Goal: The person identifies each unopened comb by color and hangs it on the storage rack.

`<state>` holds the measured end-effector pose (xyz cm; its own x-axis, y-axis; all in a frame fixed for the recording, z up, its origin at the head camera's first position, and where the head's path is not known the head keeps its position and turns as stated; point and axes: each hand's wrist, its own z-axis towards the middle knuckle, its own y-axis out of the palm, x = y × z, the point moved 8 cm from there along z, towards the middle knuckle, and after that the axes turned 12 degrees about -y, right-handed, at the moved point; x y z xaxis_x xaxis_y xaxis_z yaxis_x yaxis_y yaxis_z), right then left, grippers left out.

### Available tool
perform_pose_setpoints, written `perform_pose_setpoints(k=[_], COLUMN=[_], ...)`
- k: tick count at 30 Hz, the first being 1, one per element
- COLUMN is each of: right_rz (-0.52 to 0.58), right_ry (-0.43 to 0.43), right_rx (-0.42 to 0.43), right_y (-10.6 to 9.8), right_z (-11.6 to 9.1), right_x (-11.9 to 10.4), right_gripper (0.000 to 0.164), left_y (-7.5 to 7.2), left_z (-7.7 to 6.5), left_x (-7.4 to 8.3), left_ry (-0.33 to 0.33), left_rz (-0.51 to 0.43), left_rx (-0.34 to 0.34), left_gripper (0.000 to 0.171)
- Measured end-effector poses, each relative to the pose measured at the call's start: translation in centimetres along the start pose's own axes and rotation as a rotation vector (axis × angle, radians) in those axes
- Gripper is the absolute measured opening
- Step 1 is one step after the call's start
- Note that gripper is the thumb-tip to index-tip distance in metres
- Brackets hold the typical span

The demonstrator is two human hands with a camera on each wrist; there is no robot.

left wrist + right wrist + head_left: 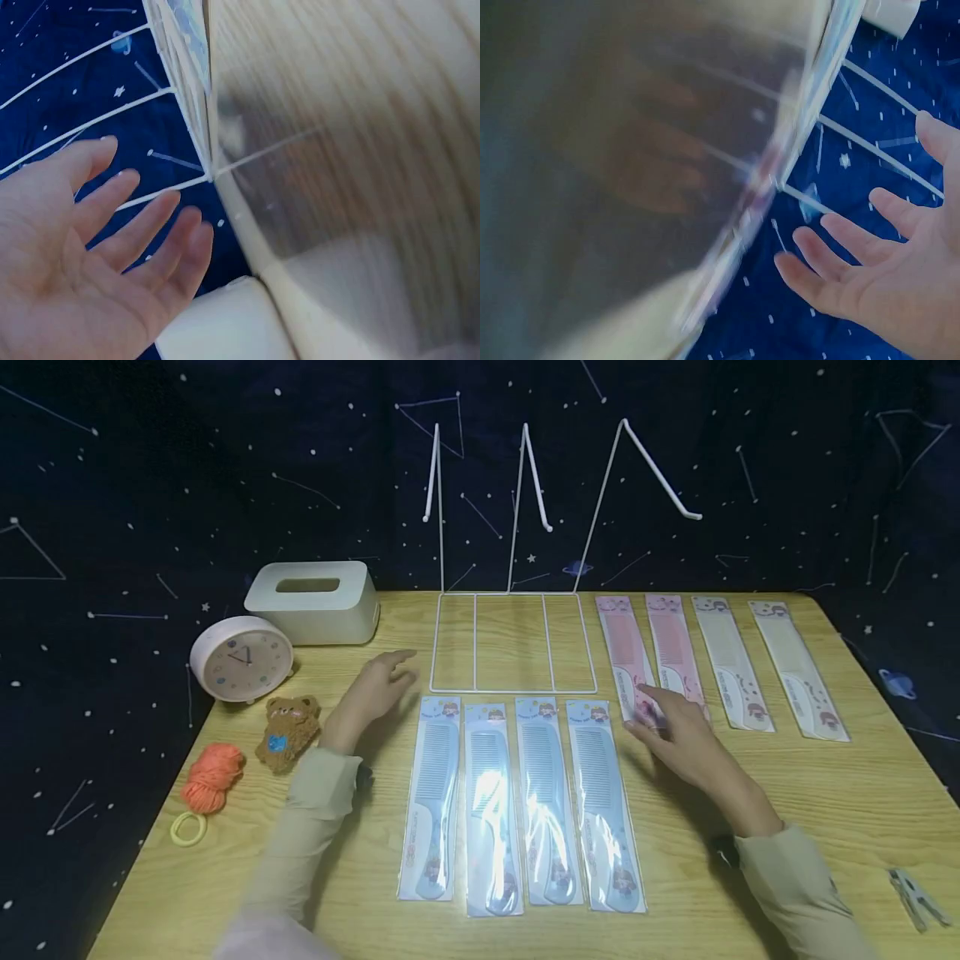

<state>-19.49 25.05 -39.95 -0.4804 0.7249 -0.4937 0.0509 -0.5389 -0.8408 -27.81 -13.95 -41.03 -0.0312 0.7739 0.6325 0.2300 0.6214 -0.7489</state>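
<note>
Over the table (885,793), left hand (375,693) and right hand (686,745) outstretched, both loosely spread.

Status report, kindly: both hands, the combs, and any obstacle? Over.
Left hand open, holding nothing, beside white rack. Right hand open over lower ends of pink combs, contact unclear. Blue combs flat before rack. No obstacle seen over them.
</note>
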Motion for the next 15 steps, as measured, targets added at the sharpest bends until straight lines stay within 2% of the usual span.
perform_pose_setpoints(k=[2,6,10,15], right_rz=[0.059,0.112,0.091,0.055], right_ry=[0.012,0.021,0.014,0.046], right_rx=[-0.050,-0.135,-0.199,-0.269], right_y=[0.9,2.6,3.9,5.0], right_z=[-0.4,-1.4,-2.2,-2.8], right_x=[-0.2,-1.2,-2.7,-4.8], right_gripper=[0.065,0.069,0.074,0.082], left_y=[0.8,2.0,2.8,3.3], left_z=[0.5,1.5,2.6,3.6], left_x=[-0.1,-0.2,-0.6,-0.6], left_ry=[0.004,0.028,0.041,0.051], left_rz=[-0.045,-0.078,-0.099,-0.127], left_rx=[-0.077,-0.171,-0.222,-0.246], left_gripper=[0.048,0.045,0.043,0.043])
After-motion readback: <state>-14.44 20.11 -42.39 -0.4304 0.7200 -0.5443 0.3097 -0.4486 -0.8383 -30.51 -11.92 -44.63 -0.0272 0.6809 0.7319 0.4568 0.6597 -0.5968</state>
